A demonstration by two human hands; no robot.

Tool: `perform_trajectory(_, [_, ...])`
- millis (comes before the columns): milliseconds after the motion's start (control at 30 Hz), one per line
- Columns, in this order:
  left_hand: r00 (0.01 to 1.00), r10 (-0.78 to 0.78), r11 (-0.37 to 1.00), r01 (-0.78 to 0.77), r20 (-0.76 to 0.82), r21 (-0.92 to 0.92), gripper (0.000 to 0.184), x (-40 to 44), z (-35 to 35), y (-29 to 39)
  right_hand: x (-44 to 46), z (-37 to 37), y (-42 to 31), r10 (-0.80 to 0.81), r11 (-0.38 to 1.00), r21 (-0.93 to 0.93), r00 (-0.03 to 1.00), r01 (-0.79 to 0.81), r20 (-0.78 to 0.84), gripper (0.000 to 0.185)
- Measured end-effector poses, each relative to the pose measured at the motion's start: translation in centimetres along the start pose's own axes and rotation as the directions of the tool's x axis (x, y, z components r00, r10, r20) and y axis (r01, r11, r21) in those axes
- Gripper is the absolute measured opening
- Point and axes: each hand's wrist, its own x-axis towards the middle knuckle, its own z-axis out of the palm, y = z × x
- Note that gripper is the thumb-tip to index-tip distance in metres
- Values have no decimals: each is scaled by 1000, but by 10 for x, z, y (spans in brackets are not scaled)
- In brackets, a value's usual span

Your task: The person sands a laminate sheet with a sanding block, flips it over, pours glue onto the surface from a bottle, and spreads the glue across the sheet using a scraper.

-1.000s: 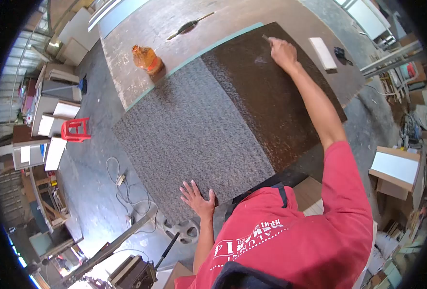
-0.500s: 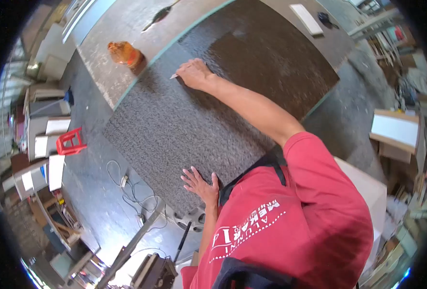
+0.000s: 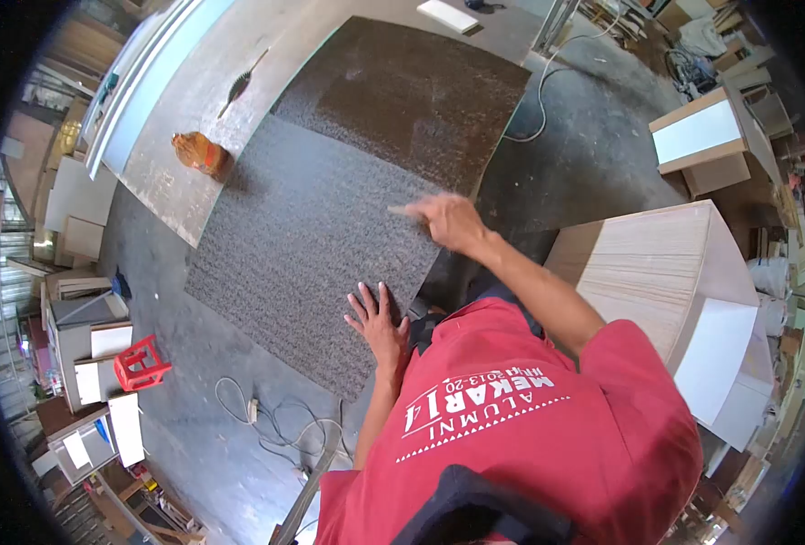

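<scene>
A large sheet has a grey speckled part [image 3: 284,236] nearer me and a wet-looking dark brown part [image 3: 393,82] beyond it. My left hand [image 3: 380,329] rests on the grey part near its front edge, fingers spread, holding nothing. Over the grey part's right side, my right hand [image 3: 452,221] is closed on a small flat pale tool [image 3: 397,210] that points left. Much of that tool is hidden by my fingers. An orange-brown bottle [image 3: 200,154] stands beyond the sheet's left edge, with a dark brush [image 3: 239,86] lying farther back.
A white block [image 3: 448,15] lies at the far end of the table. A red stool [image 3: 142,363] and a coiled cable [image 3: 280,431] are on the floor at left. To the right stand a wooden cabinet [image 3: 639,263] and a white-topped box [image 3: 696,133].
My right hand has moved from the brown part, across the grey part, towards me with the tool. The view has shifted and turned. My left hand stays on the grey part.
</scene>
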Motion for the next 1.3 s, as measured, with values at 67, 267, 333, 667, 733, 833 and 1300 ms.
perform_trajectory(67, [1000,20,1000,-21,-17,-18,101,-1,0,-5,-22,-14,-4,-4,999,39,1000,3,7,36])
perform_trajectory(267, [999,28,999,-29,-39,-15,94,-6,4,-14,-106,-69,22,93,976,212,977,-51,-190,29])
perform_trajectory(333, [999,9,1000,-9,-34,1,94,-5,0,-9,-128,-86,31,269,933,315,915,-171,-300,25])
perform_trajectory(667, [975,-24,993,-2,-219,-118,90,58,-34,-52,-230,-71,90,735,639,466,664,-612,-136,36])
perform_trajectory(733, [927,-95,984,31,-364,-177,88,113,-62,-85,-241,-66,99,728,663,430,662,-612,-180,37])
perform_trajectory(833, [814,-219,952,57,-538,-302,90,211,-107,-136,-245,-68,96,786,603,376,605,-703,-129,38])
perform_trajectory(1300, [537,-533,832,192,-654,-521,92,552,-149,-288,-292,-55,8,889,445,51,434,-894,-143,25])
